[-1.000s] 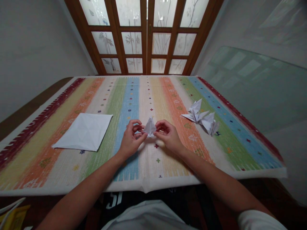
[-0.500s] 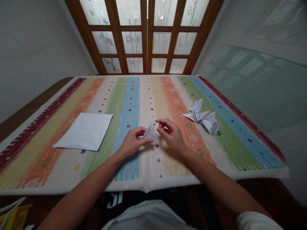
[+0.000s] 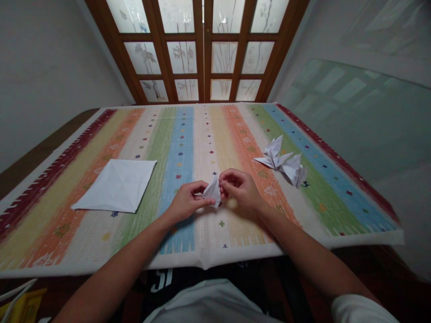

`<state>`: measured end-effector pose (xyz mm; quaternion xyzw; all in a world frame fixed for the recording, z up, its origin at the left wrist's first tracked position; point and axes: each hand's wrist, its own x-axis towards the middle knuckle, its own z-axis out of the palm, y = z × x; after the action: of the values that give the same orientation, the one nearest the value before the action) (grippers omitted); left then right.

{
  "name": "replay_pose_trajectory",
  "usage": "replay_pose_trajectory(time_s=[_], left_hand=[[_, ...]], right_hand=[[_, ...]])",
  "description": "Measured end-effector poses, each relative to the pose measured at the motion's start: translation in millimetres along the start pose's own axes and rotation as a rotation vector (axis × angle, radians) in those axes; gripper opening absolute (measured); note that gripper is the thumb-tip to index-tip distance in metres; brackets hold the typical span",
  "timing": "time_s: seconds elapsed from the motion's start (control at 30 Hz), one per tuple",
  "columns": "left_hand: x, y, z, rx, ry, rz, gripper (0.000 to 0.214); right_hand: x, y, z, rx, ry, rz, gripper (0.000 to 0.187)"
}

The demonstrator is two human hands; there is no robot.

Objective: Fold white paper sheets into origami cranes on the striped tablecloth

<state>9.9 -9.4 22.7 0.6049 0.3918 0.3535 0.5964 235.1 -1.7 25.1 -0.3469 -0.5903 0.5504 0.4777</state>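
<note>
Between my hands, above the middle of the table, is a small piece of folded white paper, pointed at the top. My left hand grips it from the left, thumb in front and fingers behind. My right hand is closed at its right edge, thumb and index finger pinching near the upper tip. To the right lie several folded paper cranes, bunched together. A creased square of white paper lies flat on the left.
A striped, patterned tablecloth covers the table. Beyond its far edge stands a wooden door with frosted panes. A glass panel leans along the right wall. Something yellow and white cords show at the bottom left.
My right thumb and index finger, apart before, have come together at the paper's right edge. The folded paper has tilted slightly to the right in my left hand.
</note>
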Motion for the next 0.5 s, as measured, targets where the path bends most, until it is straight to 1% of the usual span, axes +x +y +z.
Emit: replay_pose_trajectory(time_s=[0.2,0.33,0.5], left_hand=[[0.4,-1.3,-1.3,-0.013,-0.019,-0.012,0.035],[-0.2,-0.4,-2.0,0.025,-0.023,0.014,0.033],[-1.2,-0.7,-1.4,0.071,0.007,0.043,0.029]], right_hand=[[2.0,-3.3,-2.4,-0.007,-0.014,-0.015,0.033],[2.7,-4.7,-4.2,-0.029,0.013,-0.006,0.038],[4.6,-2.4,-6.6,-0.088,0.051,-0.038,0.035]])
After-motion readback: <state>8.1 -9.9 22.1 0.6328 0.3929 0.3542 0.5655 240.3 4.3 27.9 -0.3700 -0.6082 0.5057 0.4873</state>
